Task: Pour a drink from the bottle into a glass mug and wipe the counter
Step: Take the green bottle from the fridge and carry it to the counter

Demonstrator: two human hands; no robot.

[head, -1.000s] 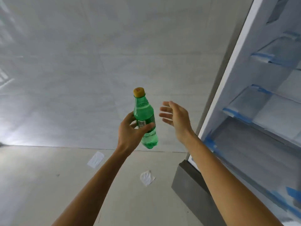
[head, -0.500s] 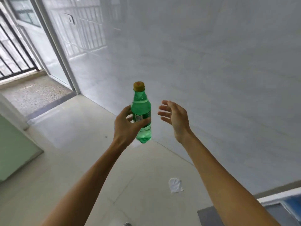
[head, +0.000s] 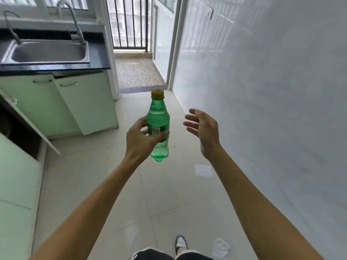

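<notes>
Over a pale tiled kitchen floor [head: 131, 184], a person holds a green plastic bottle [head: 158, 117] upright in mid-air, seen from the head camera. The left hand [head: 139, 139] grips the bottle at its labelled middle, with the thumb laid across the front and the fingers curled round the back. A yellow-brown cap [head: 157, 93] sits on the bottle's neck. Just to the right of the bottle, and clear of it, the right hand [head: 204, 132] is raised with its palm turned toward the bottle, its fingers spread and loosely bent, holding nothing. Up and to the left of the bottle runs a black counter [head: 98, 57] with a steel sink [head: 45, 62] set into it and two curved taps [head: 73, 19] at the sink's back edge. Left of the bottle, under that counter, stand pale green cabinet doors [head: 86, 106], one of them hanging ajar. Beyond the bottle a doorway opens onto a pebbled balcony closed off by dark bars [head: 129, 23]. A white tiled wall [head: 262, 91] fills the space to the right of the bottle. Below and to the right of the bottle a white scrap of paper [head: 203, 170] lies on the floor. Farther below it, a second scrap [head: 221, 248] lies near the person's shoe [head: 180, 243].
</notes>
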